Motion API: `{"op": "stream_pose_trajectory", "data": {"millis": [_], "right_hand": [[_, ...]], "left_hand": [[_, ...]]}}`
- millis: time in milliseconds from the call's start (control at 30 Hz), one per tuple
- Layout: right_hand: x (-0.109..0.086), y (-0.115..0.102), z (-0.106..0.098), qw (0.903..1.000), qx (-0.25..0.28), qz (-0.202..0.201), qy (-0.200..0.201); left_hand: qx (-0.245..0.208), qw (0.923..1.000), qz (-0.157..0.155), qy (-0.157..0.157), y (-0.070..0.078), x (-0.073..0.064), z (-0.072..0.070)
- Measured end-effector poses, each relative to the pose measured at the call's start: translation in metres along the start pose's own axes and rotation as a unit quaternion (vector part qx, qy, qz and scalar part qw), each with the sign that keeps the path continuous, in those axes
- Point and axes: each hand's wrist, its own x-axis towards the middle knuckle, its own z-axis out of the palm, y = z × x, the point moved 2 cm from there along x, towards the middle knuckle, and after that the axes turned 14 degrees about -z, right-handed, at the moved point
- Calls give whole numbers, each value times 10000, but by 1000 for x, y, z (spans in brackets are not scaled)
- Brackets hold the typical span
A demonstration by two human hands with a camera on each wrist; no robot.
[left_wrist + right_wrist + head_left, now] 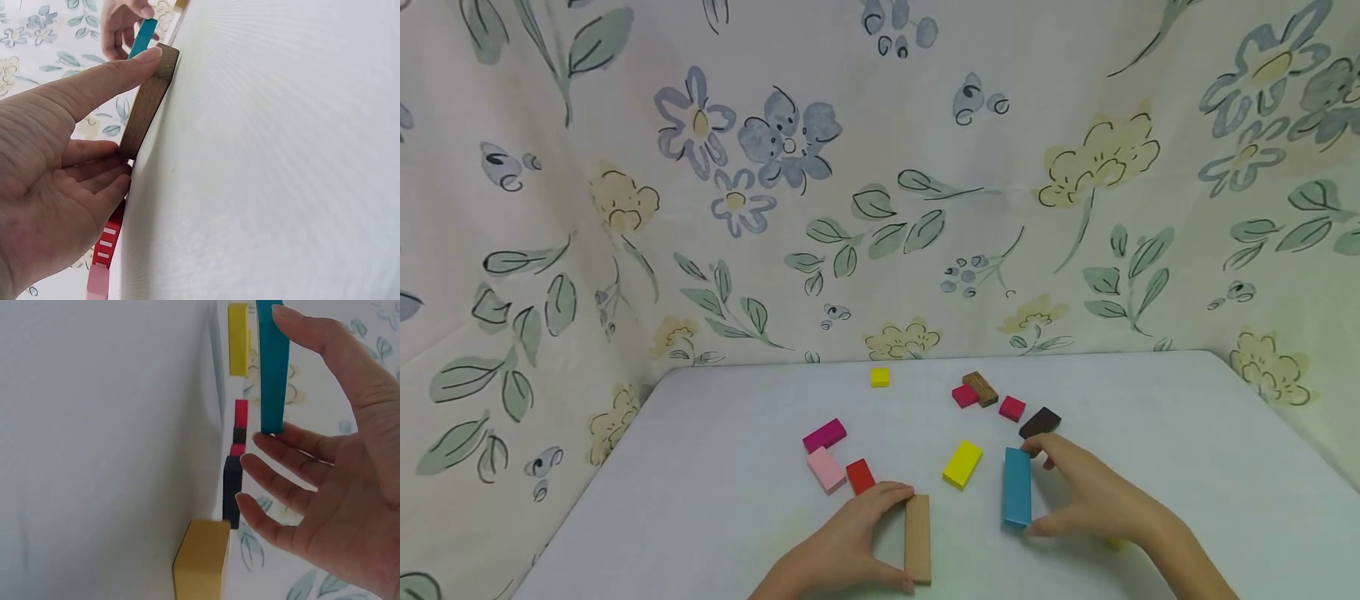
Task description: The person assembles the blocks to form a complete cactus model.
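My left hand [844, 540] pinches a long light wooden block [917, 540] by its two ends, thumb at the near end and fingers at the far end. In the left wrist view this wooden block [149, 103] lies on or very close to the tabletop. A long blue block [1017, 487] is gripped the same way by my right hand [1093, 492]. The right wrist view shows the blue block [273, 372] raised off the table, between thumb and fingertips. Between the hands, a little farther back, lies a yellow block [962, 464].
Left of centre lie a red block [861, 477], a pink block [826, 470] and a magenta block [824, 435]. Farther back are a small yellow block [880, 377], a brown block [981, 388], two crimson ones and a dark block [1040, 422]. Another yellow block [201, 559] sits near my right hand.
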Motion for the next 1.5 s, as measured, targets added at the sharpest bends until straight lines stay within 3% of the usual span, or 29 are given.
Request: {"op": "stream_pose_trajectory", "data": {"millis": [133,467,667,867,967,1133,1500], "right_hand": [[9,-8,4,9997,146,-210,-24],[23,-22,18,9977,280,-576,-205],[26,-29,23,9967,547,-509,-329],[28,-35,27,9958,646,-417,-491],[28,-39,31,9947,719,-431,-594],[28,-46,38,9915,832,-559,-828],[30,-54,58,9822,1115,-963,-1164]], "left_hand": [[63,10000,34,65,1,0,0],[87,9996,-210,160,5,6,-2],[356,9982,-118,469,7,14,-8],[296,9974,-113,645,6,26,-17],[293,9971,61,706,5,33,-21],[314,9967,295,687,3,44,-28],[162,9981,-4,594,7,58,-31]]}}
